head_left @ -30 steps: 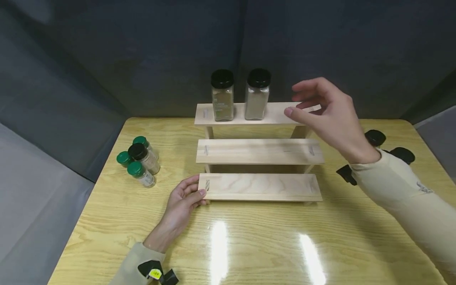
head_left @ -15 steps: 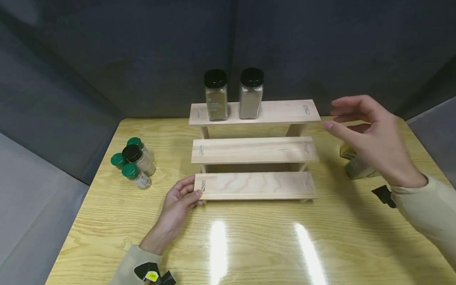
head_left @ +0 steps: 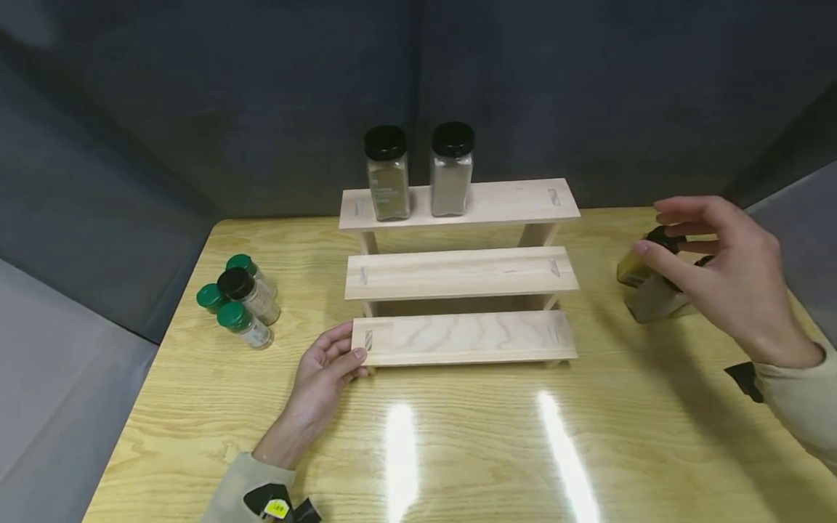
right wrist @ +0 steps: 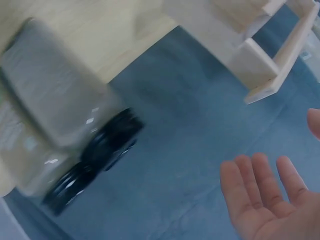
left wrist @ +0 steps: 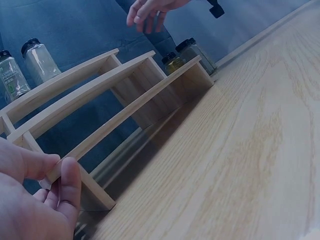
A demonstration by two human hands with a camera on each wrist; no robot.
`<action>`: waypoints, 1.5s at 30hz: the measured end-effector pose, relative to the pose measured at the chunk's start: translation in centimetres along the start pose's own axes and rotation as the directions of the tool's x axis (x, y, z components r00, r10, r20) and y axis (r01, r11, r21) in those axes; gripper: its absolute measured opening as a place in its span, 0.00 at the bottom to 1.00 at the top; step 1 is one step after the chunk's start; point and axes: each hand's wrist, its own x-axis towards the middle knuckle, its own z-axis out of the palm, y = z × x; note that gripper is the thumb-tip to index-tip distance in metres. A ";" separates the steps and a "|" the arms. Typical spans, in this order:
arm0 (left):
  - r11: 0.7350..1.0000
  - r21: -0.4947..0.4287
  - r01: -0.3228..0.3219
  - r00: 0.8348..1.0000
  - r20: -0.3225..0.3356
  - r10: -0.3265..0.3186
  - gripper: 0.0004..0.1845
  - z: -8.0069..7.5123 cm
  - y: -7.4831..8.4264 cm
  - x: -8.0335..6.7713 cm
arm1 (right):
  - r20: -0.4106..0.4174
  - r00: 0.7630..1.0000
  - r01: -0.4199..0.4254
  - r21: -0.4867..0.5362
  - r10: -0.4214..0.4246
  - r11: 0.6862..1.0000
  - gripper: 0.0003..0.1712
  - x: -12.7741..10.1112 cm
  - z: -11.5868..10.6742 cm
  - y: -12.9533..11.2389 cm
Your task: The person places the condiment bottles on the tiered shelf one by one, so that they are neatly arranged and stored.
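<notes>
The right hand (head_left: 735,283), fingers spread and empty, has been moved from the three-tier wooden rack (head_left: 461,274) towards the yellow-filled spice jar (head_left: 631,272) on the worktop (head_left: 471,436), apparently now within reach. The rack's front left corner is pinched by the left hand (head_left: 320,378).

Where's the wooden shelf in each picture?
Head: the wooden shelf stands in the middle.
Left wrist: it's mostly on the left, slanting up to the right.
Right wrist: only part of it shows, at the top right.
Shared landmark: the right hand, at right, top middle and bottom right in turn.
</notes>
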 end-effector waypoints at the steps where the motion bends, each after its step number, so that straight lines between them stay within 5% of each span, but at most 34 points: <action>1: 1.000 -0.001 -0.001 1.000 -0.002 0.001 0.29 0.0 0.0 0.0 | 0.006 1.000 -0.003 -0.016 0.003 1.000 0.31 0.0 -0.1 0.3; 11: 1.000 0.000 -0.004 1.000 0.004 0.004 0.29 -0.2 0.2 0.0 | 0.015 0.995 -0.090 -0.151 0.094 0.984 0.32 -1.6 -1.3 3.4; 25: 1.000 0.008 0.010 1.000 -0.004 -0.010 0.29 0.0 0.2 0.1 | 0.040 0.992 -0.115 -0.137 0.121 0.984 0.34 -3.2 -1.4 6.4; 32: 1.000 0.008 0.006 1.000 0.000 -0.006 0.29 -0.1 0.1 0.0 | 0.035 0.995 -0.093 -0.112 0.098 0.989 0.32 -3.5 -1.2 7.4; 45: 1.000 0.018 0.001 1.000 0.011 -0.002 0.29 -0.1 0.0 0.0 | 0.042 0.999 0.011 -0.235 -0.001 0.972 0.32 -3.6 -0.9 8.3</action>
